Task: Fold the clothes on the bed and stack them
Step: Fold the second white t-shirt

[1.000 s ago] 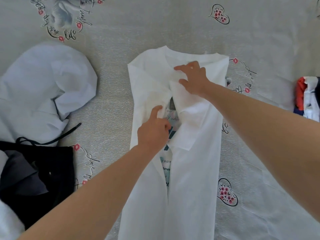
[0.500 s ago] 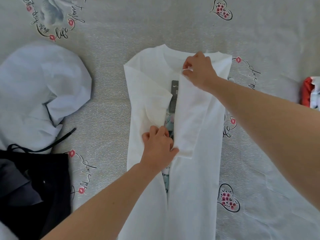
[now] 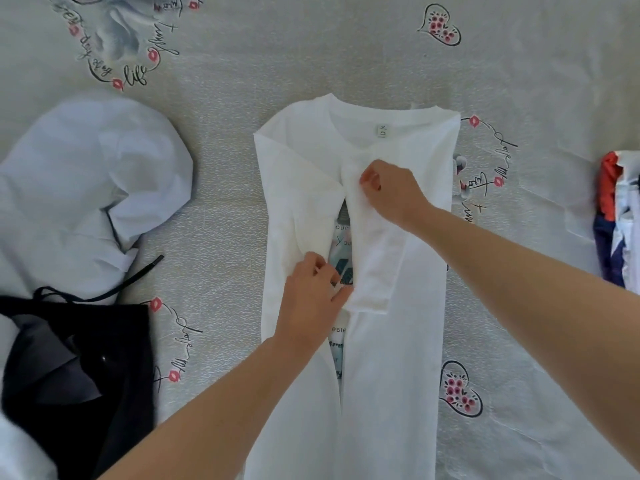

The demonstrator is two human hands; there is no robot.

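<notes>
- The white shirt [image 3: 381,358] lies face-down at the frame's centre on the bed [image 3: 311,64], both sides folded inward.
- Left hand [image 3: 311,296] pinches the sleeve [image 3: 375,261] cuff; right hand [image 3: 391,188] pinches its upper edge.
- Lay it straight, then smooth flat.

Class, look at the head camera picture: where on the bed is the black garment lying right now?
The black garment lies at the lower left of the head view, just below the pale blue garment and left of the white shirt.
</notes>
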